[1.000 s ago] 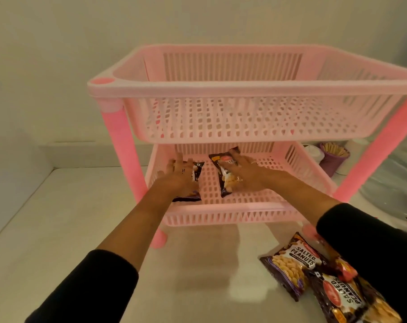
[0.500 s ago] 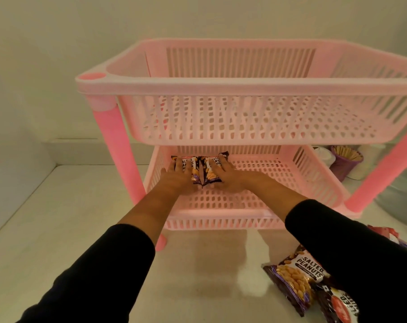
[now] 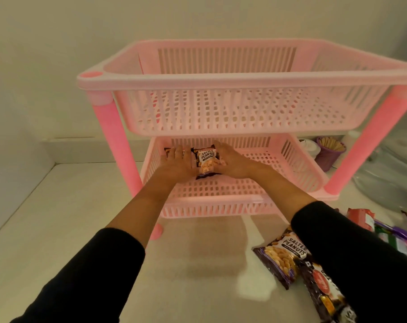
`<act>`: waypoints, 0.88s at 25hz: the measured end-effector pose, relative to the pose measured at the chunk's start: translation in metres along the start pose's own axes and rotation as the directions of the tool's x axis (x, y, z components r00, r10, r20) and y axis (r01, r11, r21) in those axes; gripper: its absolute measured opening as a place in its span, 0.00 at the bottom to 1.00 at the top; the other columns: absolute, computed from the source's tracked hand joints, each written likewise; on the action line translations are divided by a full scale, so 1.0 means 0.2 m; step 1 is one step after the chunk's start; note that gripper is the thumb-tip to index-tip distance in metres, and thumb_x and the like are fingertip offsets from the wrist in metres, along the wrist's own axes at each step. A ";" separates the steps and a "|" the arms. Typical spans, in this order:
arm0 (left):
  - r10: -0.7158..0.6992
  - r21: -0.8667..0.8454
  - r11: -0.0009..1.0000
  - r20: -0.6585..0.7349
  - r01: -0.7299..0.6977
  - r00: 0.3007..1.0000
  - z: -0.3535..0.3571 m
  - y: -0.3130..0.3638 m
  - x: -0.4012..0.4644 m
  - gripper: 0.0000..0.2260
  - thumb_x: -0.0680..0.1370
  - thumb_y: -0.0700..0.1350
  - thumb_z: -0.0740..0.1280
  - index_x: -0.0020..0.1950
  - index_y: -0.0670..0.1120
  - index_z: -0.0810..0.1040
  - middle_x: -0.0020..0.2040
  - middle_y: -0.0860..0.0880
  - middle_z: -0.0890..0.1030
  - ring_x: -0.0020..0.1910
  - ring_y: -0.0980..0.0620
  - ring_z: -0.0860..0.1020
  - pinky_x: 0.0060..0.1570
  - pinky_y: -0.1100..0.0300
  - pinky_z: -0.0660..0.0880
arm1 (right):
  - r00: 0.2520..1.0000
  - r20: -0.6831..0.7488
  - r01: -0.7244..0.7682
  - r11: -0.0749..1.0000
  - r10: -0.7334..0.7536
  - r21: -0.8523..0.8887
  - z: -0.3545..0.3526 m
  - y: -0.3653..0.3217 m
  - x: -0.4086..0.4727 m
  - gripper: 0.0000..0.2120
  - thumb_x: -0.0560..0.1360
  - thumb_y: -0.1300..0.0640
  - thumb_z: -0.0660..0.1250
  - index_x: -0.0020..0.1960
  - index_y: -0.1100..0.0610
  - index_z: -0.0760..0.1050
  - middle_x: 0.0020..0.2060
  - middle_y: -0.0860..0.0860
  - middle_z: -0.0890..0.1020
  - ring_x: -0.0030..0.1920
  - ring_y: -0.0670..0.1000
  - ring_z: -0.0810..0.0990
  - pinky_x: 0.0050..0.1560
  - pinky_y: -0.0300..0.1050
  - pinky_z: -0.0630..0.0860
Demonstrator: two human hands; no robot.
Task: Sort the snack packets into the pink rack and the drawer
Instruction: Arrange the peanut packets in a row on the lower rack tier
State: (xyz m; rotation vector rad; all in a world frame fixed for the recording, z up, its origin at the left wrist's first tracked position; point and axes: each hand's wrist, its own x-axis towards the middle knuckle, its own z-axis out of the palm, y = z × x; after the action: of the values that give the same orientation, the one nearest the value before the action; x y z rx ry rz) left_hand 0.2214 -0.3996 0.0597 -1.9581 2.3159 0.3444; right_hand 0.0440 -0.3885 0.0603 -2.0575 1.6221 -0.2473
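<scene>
Head view looks down at the pink rack (image 3: 221, 201), both arms reaching into its lower tier. One salted peanuts packet (image 3: 207, 163) lies flat on the lattice floor near the back wall, between the hands. Left hand (image 3: 176, 164) rests with straight fingers on a second packet (image 3: 168, 150) (mostly hidden under it). Right hand (image 3: 232, 163) lies fingers extended against the first packet's right edge. More snack packets (image 3: 284, 257) lie on the white counter (image 3: 58, 217) at right.

Your left hand (image 3: 178, 163) lies flat on 1 packet (image 3: 168, 150) in the pink rack's (image 3: 221, 80) lower basket (image 3: 256, 190); your right hand (image 3: 232, 160) rests beside a salted peanuts packet (image 3: 207, 163). More packets (image 3: 282, 259) lie on the counter (image 3: 46, 217).
</scene>
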 end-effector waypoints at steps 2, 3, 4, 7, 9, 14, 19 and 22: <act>0.115 -0.047 0.991 -0.144 -0.123 0.983 0.00 0.06 -0.09 0.30 0.80 0.57 0.54 0.77 0.44 0.50 0.78 0.43 0.52 0.77 0.44 0.50 0.74 0.43 0.51 | 0.967 -0.239 0.123 0.981 -0.084 0.152 -0.04 -0.01 -0.14 0.27 0.79 0.55 0.62 0.75 0.58 0.59 0.71 0.58 0.67 0.71 0.56 0.65 0.61 0.32 0.60; 0.192 -0.085 0.973 -0.228 -0.216 0.954 0.01 0.09 -0.18 0.27 0.81 0.55 0.55 0.76 0.44 0.56 0.76 0.43 0.59 0.76 0.43 0.55 0.72 0.44 0.55 | 0.914 -0.392 0.183 0.969 -0.106 0.165 -0.05 -0.01 -0.25 0.20 0.79 0.59 0.62 0.70 0.60 0.68 0.65 0.58 0.75 0.65 0.56 0.72 0.56 0.31 0.64; 0.241 -0.124 0.949 -0.304 -0.289 0.922 0.03 0.12 -0.27 0.24 0.81 0.53 0.55 0.74 0.44 0.62 0.73 0.43 0.66 0.73 0.43 0.61 0.70 0.45 0.60 | 0.835 -0.538 0.213 0.969 -0.115 0.123 -0.04 -0.02 -0.38 0.16 0.78 0.62 0.63 0.65 0.61 0.74 0.59 0.57 0.80 0.59 0.55 0.77 0.53 0.33 0.68; 0.320 -0.098 0.912 -0.434 -0.397 0.842 0.16 0.17 -0.53 0.17 0.80 0.51 0.57 0.62 0.46 0.77 0.57 0.45 0.81 0.58 0.42 0.76 0.59 0.48 0.69 | 0.608 -0.788 0.265 0.960 -0.096 0.088 0.12 0.04 -0.73 0.08 0.76 0.65 0.64 0.52 0.61 0.79 0.45 0.53 0.83 0.43 0.50 0.79 0.42 0.37 0.73; 0.312 -0.027 0.926 -0.507 -0.377 0.804 0.28 0.19 -0.65 0.18 0.79 0.51 0.57 0.63 0.45 0.76 0.60 0.45 0.80 0.60 0.43 0.76 0.64 0.46 0.66 | 0.577 -0.816 0.173 0.977 0.000 0.123 0.28 0.13 -0.94 0.07 0.75 0.64 0.63 0.50 0.59 0.78 0.42 0.50 0.81 0.42 0.49 0.77 0.41 0.38 0.70; 0.341 0.225 0.939 -0.534 -0.259 0.773 0.47 0.19 -0.67 0.29 0.76 0.52 0.63 0.74 0.41 0.63 0.71 0.39 0.68 0.71 0.38 0.65 0.70 0.39 0.56 | 0.831 -0.481 -0.426 0.875 0.279 -0.230 0.62 0.28 -1.13 0.28 0.71 0.36 0.63 0.67 0.47 0.69 0.67 0.59 0.70 0.65 0.65 0.68 0.61 0.58 0.68; 0.311 0.262 0.945 -0.531 -0.197 0.788 0.50 0.21 -0.65 0.32 0.74 0.56 0.63 0.73 0.41 0.62 0.70 0.38 0.68 0.70 0.36 0.65 0.70 0.38 0.55 | 0.939 -0.265 -0.311 0.869 0.219 -0.385 0.68 0.25 -1.03 0.31 0.72 0.35 0.60 0.70 0.49 0.63 0.74 0.62 0.57 0.70 0.69 0.60 0.68 0.61 0.61; 0.310 0.242 0.947 -0.524 -0.210 0.793 0.49 0.21 -0.66 0.32 0.74 0.57 0.63 0.73 0.42 0.61 0.70 0.38 0.69 0.70 0.37 0.65 0.69 0.37 0.56 | 0.977 -0.203 -0.125 0.937 0.059 -0.327 0.72 0.22 -1.03 0.28 0.70 0.32 0.59 0.60 0.50 0.73 0.75 0.55 0.58 0.75 0.62 0.52 0.72 0.60 0.55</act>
State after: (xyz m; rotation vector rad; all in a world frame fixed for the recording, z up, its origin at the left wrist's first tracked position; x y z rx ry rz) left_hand 0.1949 -0.2444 -0.0018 -1.8257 2.8513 -0.4797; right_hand 0.0137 -0.1613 -0.0517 -2.2570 1.9909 -0.1423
